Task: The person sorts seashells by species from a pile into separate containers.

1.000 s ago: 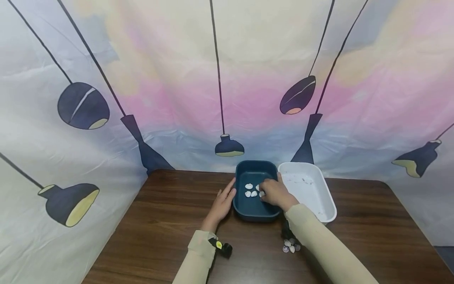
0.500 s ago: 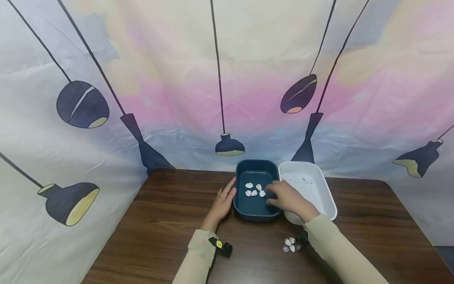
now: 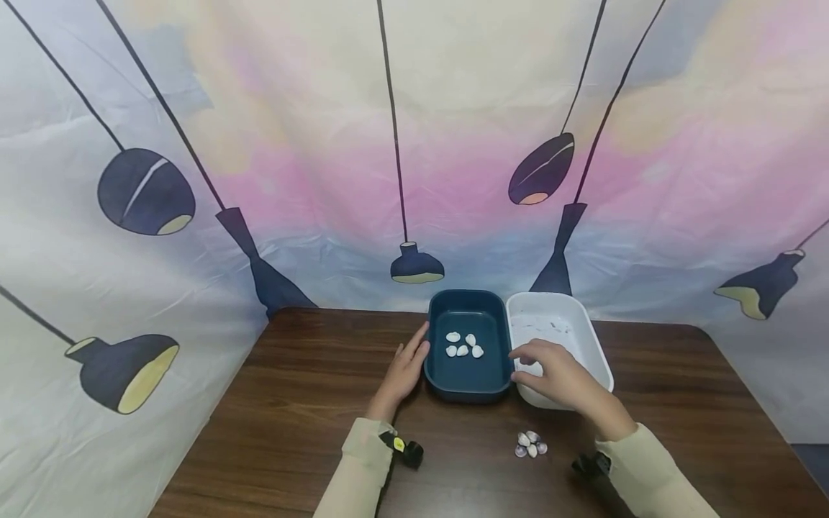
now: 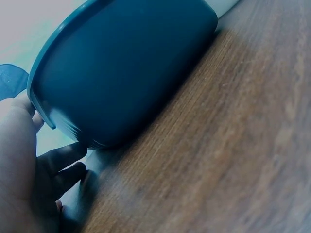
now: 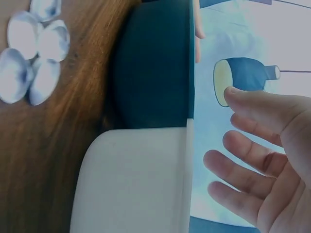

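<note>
My left hand [image 3: 401, 373] lies along the left wall of a dark teal tray [image 3: 476, 380], fingers extended; the left wrist view shows its fingertips right at the tray's side. Several small white seashells [image 3: 462, 350] sit inside that tray, loosely spaced. My right hand [image 3: 558, 375] hovers over the near part of a white tray [image 3: 586, 345], beside the teal one. In the right wrist view its fingers [image 5: 238, 172] are spread and relaxed, with nothing between them. On the table in front of the trays lies a small cluster of seashells [image 3: 532, 447], some with purplish patches.
Both trays stand side by side near the back edge of a brown wooden table [image 3: 311, 381]. A few dark specks mark the white tray's floor. Behind the table hangs a cloth backdrop [image 3: 466, 216] with printed lamps.
My right hand has let go of a shell in the teal tray and drawn back to the right, over the white tray. My left hand has stayed at the teal tray's side.
</note>
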`<state>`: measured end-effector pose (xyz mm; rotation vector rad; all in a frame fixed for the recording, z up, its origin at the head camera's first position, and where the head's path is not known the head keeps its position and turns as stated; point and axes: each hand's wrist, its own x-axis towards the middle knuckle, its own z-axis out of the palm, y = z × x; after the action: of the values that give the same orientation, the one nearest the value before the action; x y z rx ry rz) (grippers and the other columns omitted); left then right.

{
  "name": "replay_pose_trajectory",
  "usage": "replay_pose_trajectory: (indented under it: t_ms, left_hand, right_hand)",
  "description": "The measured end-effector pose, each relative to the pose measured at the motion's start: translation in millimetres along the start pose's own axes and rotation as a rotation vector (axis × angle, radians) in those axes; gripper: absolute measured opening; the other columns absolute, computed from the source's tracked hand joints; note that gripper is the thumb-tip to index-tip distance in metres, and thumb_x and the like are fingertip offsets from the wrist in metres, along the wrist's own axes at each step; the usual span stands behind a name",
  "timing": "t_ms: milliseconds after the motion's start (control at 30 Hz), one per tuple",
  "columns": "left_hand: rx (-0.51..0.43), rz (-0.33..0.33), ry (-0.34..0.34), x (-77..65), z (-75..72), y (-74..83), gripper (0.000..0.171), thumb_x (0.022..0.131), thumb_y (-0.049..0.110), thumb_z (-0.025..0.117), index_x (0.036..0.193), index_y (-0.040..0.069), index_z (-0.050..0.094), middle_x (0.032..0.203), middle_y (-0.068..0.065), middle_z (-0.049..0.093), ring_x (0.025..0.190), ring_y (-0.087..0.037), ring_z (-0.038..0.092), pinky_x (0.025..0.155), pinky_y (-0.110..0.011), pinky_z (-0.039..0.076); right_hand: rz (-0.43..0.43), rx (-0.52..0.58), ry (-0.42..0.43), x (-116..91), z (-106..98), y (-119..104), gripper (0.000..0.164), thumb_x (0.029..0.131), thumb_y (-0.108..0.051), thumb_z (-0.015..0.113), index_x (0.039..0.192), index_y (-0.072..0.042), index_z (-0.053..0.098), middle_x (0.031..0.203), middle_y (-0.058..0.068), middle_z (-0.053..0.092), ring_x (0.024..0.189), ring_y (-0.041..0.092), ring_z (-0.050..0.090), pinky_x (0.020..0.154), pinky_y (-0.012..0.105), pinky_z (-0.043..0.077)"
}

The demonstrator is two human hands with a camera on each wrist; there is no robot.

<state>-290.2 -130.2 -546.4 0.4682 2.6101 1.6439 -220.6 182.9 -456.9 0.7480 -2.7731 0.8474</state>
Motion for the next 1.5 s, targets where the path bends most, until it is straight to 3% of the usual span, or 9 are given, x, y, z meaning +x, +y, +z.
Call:
replay_pose_trajectory:
  t_ms: [433, 667, 967, 1300, 1500]
  left_hand:
    - [0.004, 0.008, -0.008, 1.8, -1.5, -0.9, 0.058, 0.116, 0.045, 0.036, 0.168, 0.022, 0.031, 0.17, -0.005, 0.034, 0.156, -0.034, 0.033, 0.129, -0.06, 0.001]
    - [0.009, 0.019, -0.01, 2.4, -0.8, -1.2, 0.058, 0.116, 0.044, 0.036, 0.168, 0.02, 0.031, 0.171, -0.004, 0.033, 0.156, -0.033, 0.033, 0.129, -0.06, 0.001]
    - [0.003, 0.013, -0.007, 1.5, -1.2, -0.3, 0.058, 0.115, 0.046, 0.036, 0.168, 0.022, 0.032, 0.171, -0.003, 0.033, 0.156, -0.033, 0.032, 0.129, -0.06, 0.001]
    - [0.006, 0.009, -0.008, 1.9, -1.0, -0.8, 0.058, 0.116, 0.046, 0.035, 0.168, 0.022, 0.031, 0.171, -0.003, 0.033, 0.156, -0.034, 0.033, 0.129, -0.059, 0.001]
    - [0.007, 0.008, -0.003, 1.6, -0.2, -1.2, 0.058, 0.116, 0.046, 0.036, 0.168, 0.022, 0.032, 0.171, -0.004, 0.034, 0.156, -0.034, 0.033, 0.129, -0.06, 0.001]
  right_hand:
    - [-0.091, 0.045, 0.123, -35, -3, -2, 0.023, 0.085, -0.01, 0.088, 0.106, -0.009, 0.079, 0.093, -0.005, 0.073, 0.085, 0.014, 0.067, 0.074, 0.036, 0.059]
    - [-0.061, 0.083, 0.12, -52, 1, -2, 0.022, 0.084, -0.008, 0.088, 0.104, -0.009, 0.078, 0.091, -0.005, 0.072, 0.083, 0.008, 0.065, 0.069, 0.031, 0.058]
    - [-0.109, 0.088, 0.131, -70, 15, 3, 0.023, 0.081, -0.007, 0.09, 0.101, -0.008, 0.078, 0.089, -0.003, 0.072, 0.079, 0.009, 0.065, 0.067, 0.029, 0.056]
    - [-0.032, 0.065, 0.098, -81, 27, 5, 0.02, 0.081, -0.014, 0.091, 0.094, -0.014, 0.077, 0.087, -0.013, 0.067, 0.078, 0.002, 0.059, 0.066, 0.028, 0.053]
    - [0.088, 0.049, 0.019, -88, 31, 5, 0.019, 0.08, -0.021, 0.092, 0.091, -0.017, 0.077, 0.087, -0.013, 0.067, 0.08, 0.001, 0.057, 0.068, 0.029, 0.053]
